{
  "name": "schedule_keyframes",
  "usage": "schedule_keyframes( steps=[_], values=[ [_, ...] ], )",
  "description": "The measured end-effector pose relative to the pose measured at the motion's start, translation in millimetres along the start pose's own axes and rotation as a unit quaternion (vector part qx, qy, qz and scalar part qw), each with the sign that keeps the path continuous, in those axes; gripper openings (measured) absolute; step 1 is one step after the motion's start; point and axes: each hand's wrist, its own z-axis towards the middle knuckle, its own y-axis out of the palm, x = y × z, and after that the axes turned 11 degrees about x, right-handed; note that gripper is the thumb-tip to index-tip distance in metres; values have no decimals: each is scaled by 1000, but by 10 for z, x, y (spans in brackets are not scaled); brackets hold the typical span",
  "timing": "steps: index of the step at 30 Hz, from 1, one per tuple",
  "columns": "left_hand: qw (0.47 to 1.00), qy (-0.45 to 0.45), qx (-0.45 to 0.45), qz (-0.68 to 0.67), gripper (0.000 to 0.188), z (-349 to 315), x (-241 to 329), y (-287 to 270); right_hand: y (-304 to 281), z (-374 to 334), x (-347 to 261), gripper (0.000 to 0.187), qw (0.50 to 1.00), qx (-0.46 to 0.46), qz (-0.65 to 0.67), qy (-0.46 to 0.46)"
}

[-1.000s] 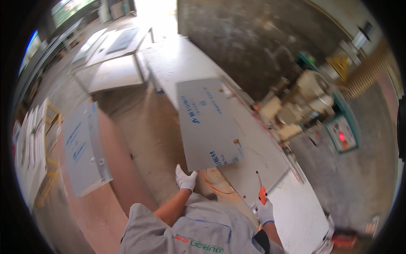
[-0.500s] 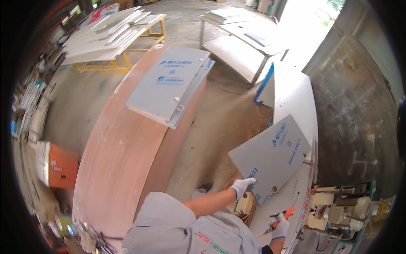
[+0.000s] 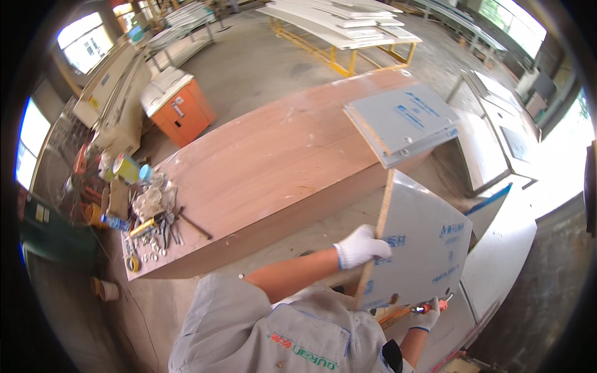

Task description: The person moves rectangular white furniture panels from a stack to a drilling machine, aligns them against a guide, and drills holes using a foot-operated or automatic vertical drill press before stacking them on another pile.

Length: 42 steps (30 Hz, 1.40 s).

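Note:
My left hand (image 3: pixel 362 247), in a white glove, is closed on the left edge of a grey panel (image 3: pixel 418 239) with blue print. The panel is raised and tilted, its raw wood edge turned toward me, and two round holes show near its lower edge. Just below it, my gloved right hand (image 3: pixel 425 318) is wrapped round an orange-red air blow gun (image 3: pixel 443 304) with a thin metal nozzle. The panel hides part of that tool. Beyond my left hand, a few similar panels (image 3: pixel 398 118) lie stacked on the far right of a reddish wooden workbench (image 3: pixel 280 155).
Hand tools (image 3: pixel 165 230), tape and cans crowd the workbench's left end. An orange cabinet (image 3: pixel 181 115) stands behind it. White boards (image 3: pixel 348 28) are piled on a yellow frame at the back. A white worktable (image 3: pixel 504 248) runs along my right.
My view has swung left, bringing the workbench's tool-covered end into sight. The panel has been lifted off the white worktable and tilted up in my left hand. The blow gun stays in my right.

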Motion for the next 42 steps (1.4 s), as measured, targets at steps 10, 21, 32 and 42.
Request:
schedule_keyframes(
  steps=[10, 21, 32, 42],
  values=[
    [943, 69, 248, -213, 56, -1843, -106, -2541, 1957, -1431, 1584, 27, 967, -108, -178, 147],
    [880, 54, 351, -315, 54, -1768, -808, -4345, 3234, -1507, 3161, 15, 828, -281, -449, 184],
    [672, 99, 431, 594, 72, -149, -1249, -4489, 2342, -1889, 1577, 30, 737, -82, -670, -26],
    [701, 407, 24, 585, 77, 914, -1834, -2729, -423, -2208, 2009, 31, 884, 466, 31, -9]
  ],
)
